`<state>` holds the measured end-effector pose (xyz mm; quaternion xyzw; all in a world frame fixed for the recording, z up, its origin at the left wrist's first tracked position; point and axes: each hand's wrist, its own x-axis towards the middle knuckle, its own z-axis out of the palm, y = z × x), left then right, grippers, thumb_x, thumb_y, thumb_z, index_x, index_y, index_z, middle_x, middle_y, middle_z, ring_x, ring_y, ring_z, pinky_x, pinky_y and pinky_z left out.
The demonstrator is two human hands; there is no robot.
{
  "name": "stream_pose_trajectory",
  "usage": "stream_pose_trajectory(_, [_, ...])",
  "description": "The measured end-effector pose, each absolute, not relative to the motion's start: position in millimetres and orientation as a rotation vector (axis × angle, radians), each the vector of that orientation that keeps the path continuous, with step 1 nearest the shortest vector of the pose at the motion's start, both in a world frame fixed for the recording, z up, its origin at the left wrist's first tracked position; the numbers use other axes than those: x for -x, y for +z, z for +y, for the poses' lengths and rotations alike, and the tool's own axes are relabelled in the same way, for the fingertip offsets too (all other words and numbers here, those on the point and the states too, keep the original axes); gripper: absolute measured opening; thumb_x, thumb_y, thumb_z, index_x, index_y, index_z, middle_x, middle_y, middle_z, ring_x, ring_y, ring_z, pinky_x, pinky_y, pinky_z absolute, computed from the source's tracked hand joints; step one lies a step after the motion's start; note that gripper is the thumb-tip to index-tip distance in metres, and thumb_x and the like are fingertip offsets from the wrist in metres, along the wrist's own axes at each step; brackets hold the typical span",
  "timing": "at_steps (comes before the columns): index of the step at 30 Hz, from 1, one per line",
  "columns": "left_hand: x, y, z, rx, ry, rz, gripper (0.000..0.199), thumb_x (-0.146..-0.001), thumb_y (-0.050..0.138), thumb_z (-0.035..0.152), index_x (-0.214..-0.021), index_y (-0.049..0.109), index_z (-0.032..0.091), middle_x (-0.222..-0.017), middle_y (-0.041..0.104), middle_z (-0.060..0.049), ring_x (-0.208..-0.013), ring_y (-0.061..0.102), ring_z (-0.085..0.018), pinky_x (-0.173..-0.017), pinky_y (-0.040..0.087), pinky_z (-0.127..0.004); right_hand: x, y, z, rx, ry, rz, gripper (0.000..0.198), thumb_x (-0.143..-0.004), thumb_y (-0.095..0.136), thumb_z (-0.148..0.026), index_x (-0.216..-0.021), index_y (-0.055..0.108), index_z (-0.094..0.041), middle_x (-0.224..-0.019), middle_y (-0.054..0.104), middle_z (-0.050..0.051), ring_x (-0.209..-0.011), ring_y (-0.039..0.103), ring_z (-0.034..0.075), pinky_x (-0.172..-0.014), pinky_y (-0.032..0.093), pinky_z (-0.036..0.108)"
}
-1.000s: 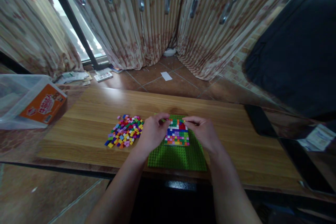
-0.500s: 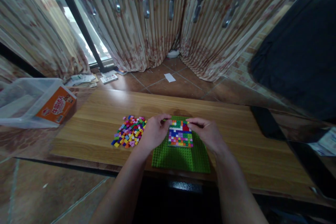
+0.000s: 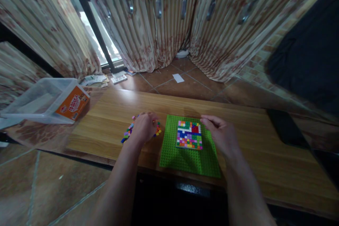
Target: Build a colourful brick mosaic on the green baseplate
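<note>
My left hand [image 3: 145,125] is over a pile of small colourful building bricks [image 3: 127,135] on the left, hiding most of it. Its fingers are smeared by motion, and I cannot see whether they hold a brick. A green studded baseplate [image 3: 180,160] lies in front of me. On it sits a square block of colourful bricks [image 3: 189,135], with a red patch near its upper right. My right hand [image 3: 221,130] hovers at the baseplate's upper right edge, thumb and fingers pinched together. Whatever may be between those fingertips is hidden.
The wooden table [image 3: 251,148] runs across the view. A clear plastic box [image 3: 45,113] with an orange label stands at its left end. A black phone-like slab [image 3: 286,129] lies on the right. Beyond the table are curtains [image 3: 148,35] and white paper [image 3: 178,78] on the floor.
My left hand has moved left from the brick block to the loose pile. My right hand has drawn slightly away from the block's upper right corner. The view has shifted a little.
</note>
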<state>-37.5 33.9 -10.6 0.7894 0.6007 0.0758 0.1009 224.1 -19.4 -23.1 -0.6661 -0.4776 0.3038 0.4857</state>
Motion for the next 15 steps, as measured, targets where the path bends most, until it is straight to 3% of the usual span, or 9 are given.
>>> stream_pose_trajectory(10, [15.6,-21.9,33.0,-2.429,0.153,1.806,0.028,-0.086,0.045,0.012,-0.083,0.073,0.015,-0.095,0.074,-0.013,-0.091,0.066,-0.027,-0.086,0.046,-0.038,-223.5,-23.7,-19.7,1.616,0.702,-1.213,0.023,-0.079,0.069,-0.039,-0.090,0.080,-0.022,-0.096,0.080,0.008,-0.094,0.073,0.027,-0.091,0.053,0.044])
stream_pose_trajectory(15, [14.8,-14.0,35.8,-2.236,0.609,1.719,0.026,-0.089,0.046,0.016,-0.082,0.071,0.015,-0.084,0.071,-0.011,-0.082,0.064,-0.023,-0.080,0.046,-0.035,-219.7,-18.3,-20.4,1.573,0.671,-1.131,0.019,-0.079,0.070,-0.036,-0.089,0.079,-0.023,-0.094,0.080,0.007,-0.092,0.073,0.026,-0.090,0.054,0.045])
